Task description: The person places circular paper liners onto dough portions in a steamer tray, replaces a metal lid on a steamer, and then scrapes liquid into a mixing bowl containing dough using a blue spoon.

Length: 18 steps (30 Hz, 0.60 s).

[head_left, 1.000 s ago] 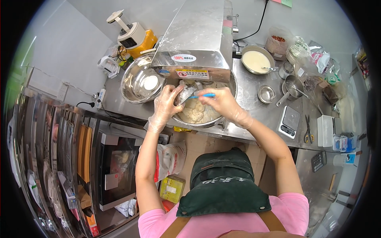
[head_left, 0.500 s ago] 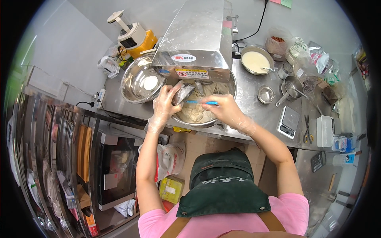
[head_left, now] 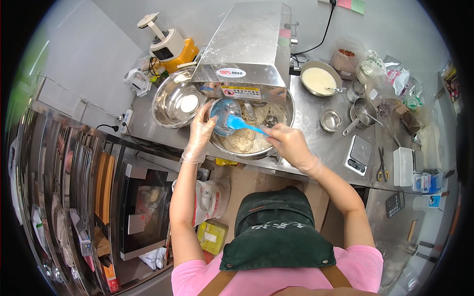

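Head view, me standing by tabletop: right hand pinching handle of blue spatula, no slack. Spatula's long axis runs left and slightly away from person, its head overlapping small bowl; can't tell if they touch. Left hand half-curled round bowl's left side, inside showing. So bowl's left of right hand, all above pale dough in big steel bowl.
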Available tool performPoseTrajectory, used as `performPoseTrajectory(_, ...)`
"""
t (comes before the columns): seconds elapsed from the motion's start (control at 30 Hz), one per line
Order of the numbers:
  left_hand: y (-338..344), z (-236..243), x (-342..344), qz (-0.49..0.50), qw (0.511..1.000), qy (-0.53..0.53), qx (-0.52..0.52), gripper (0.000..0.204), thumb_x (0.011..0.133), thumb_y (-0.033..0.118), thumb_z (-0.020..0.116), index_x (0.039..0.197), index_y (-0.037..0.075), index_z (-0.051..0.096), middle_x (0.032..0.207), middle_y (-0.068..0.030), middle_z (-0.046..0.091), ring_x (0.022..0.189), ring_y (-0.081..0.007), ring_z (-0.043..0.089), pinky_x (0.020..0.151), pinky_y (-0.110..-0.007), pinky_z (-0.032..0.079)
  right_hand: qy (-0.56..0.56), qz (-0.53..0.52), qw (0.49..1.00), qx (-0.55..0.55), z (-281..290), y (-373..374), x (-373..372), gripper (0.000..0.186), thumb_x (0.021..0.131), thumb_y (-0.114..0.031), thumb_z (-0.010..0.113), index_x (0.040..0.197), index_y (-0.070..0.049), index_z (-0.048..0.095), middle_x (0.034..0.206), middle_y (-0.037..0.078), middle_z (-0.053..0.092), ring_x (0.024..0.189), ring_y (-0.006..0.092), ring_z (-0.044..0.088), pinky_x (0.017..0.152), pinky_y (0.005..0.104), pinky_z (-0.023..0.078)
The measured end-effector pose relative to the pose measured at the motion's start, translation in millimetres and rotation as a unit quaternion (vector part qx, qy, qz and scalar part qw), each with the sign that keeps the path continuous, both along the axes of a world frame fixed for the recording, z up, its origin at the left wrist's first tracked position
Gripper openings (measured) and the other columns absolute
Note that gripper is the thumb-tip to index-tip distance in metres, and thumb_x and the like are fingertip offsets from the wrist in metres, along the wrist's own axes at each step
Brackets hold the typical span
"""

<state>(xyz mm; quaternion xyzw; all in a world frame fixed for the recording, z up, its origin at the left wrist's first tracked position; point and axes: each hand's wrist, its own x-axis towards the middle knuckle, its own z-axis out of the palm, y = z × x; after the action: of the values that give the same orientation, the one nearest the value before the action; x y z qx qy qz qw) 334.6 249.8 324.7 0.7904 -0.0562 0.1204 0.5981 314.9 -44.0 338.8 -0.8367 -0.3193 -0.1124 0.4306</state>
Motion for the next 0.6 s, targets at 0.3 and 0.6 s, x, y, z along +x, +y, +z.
performPoseTrajectory(0.3,-6,19,-23,0.031,0.972,0.147,-0.181,0.061,0.089,0.032,0.064,0.135,-0.003,0.044,0.122,-0.0088,0.057,0.107,-0.015,0.056,0.091,-0.029,0.046,-0.118,-0.035,0.986,-0.116,4,8,-10,0.034,0.076,-0.001,0.06,0.108,-0.011,0.068,0.081,0.007,0.057,0.071,0.0232,0.062,0.053,0.0355,0.05)
performPoseTrajectory(0.6,-2,22,-37,0.075,0.97,0.12,-0.198,0.055,0.09,0.026,0.063,0.135,0.001,0.044,0.117,-0.0057,0.059,0.098,-0.0125,0.06,0.081,-0.027,0.051,-0.142,-0.019,0.978,-0.15,16,-30,-19,0.037,0.073,0.0,0.061,0.107,-0.012,0.068,0.082,0.007,0.061,0.071,0.0245,0.063,0.057,0.035,0.053)
